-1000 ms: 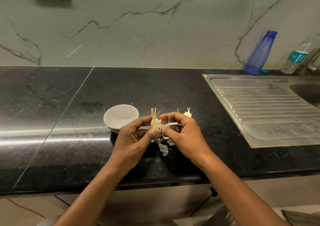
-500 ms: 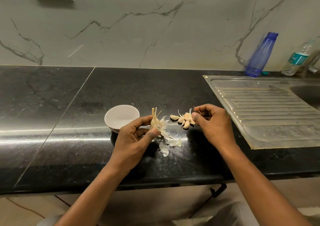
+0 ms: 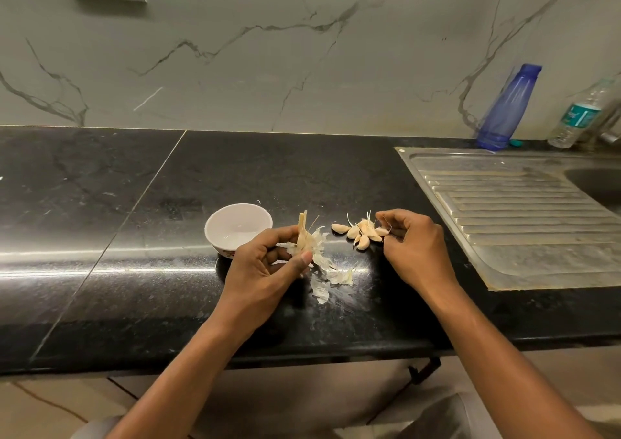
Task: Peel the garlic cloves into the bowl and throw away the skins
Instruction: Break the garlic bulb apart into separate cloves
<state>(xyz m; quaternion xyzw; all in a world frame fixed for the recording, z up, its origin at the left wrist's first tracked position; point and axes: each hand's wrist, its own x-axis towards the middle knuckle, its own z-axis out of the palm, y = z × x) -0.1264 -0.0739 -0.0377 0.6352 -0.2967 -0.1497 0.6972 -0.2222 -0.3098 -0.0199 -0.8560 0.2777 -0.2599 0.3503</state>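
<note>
advise lifting one of the cloves [image 3: 358,232] clear of the rest, nicking its tip, stripping skin away from the bowl [image 3: 215,237]. found right hand [image 3: 415,248] curled at the cluster's edge, apparently pinching one; left hand [image 3: 265,265] pinching the papery garlic stem [image 3: 304,237]. recorded cloves as tan, unpeeled, clustered on the counter [image 3: 134,287] right of the bowl, skins [image 3: 339,275] nearby.

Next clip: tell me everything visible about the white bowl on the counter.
The bowl is small, round and white, glossy like ceramic or plastic, with a faint coloured mark low on its outer wall. It stands upright on the black counter, mouth up, and looks empty. The left hand overlaps its near right rim in view; whether they touch cannot be told.
</note>
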